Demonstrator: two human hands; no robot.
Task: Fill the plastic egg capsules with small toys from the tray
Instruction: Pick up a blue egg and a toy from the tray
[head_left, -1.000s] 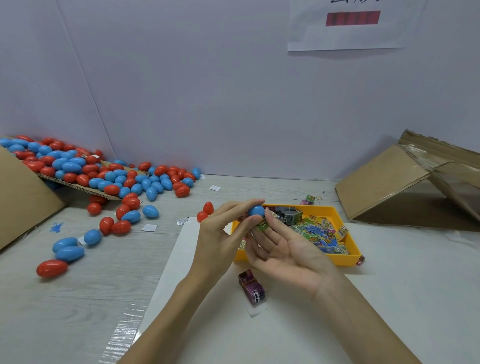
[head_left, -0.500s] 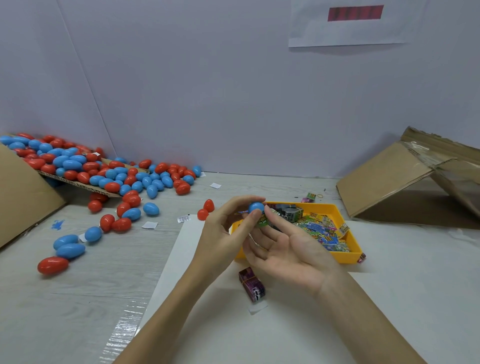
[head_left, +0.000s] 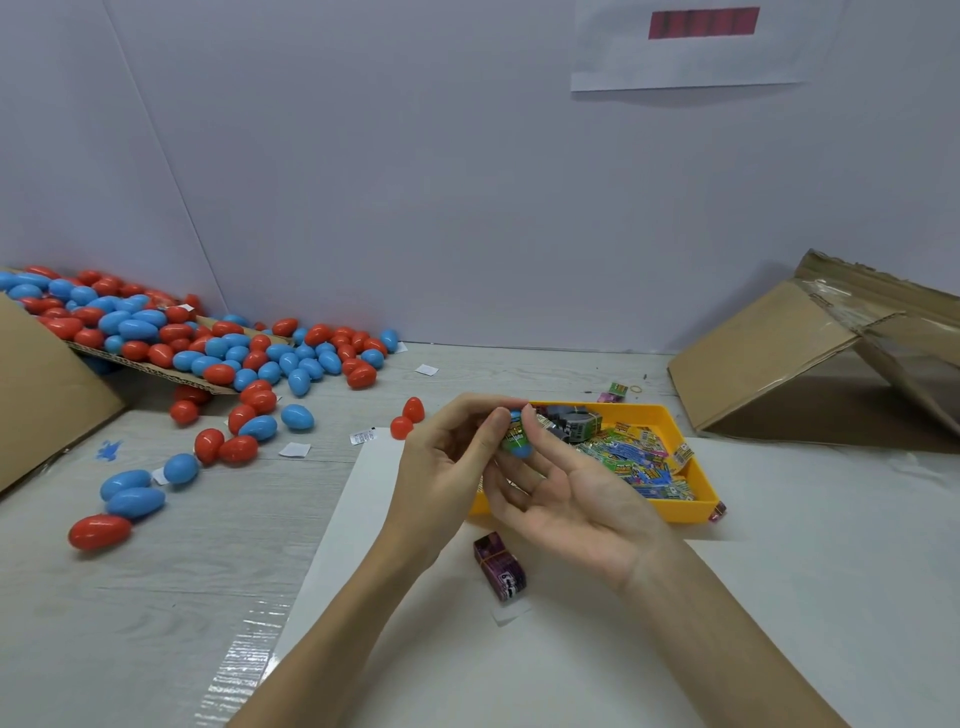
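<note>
Blue egg (head_left: 521, 448) is being pinched by left hand (head_left: 447, 467) while right hand (head_left: 566, 493) is pinching in a toy (head_left: 514, 435); best keeping the half steady, packet folded small.

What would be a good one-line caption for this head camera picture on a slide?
Both hands work a green toy packet into a blue egg capsule above the yellow tray.

Eggs (head_left: 218, 358): smooth glossy plastic, red & blue, w/ highlights. Tray (head_left: 693, 470): yellow plastic, satin. Toy packets (head_left: 636, 462) in it: shiny printed foil/film. Purple pack (head_left: 500, 567): glossy wrap. Worktop (head_left: 156, 571): matt pale wood-grain; white sheet (head_left: 467, 665) on it smooth, matt. Boxes (head_left: 769, 358): rough brown corrugated cardboard, clear tape on edges
</note>
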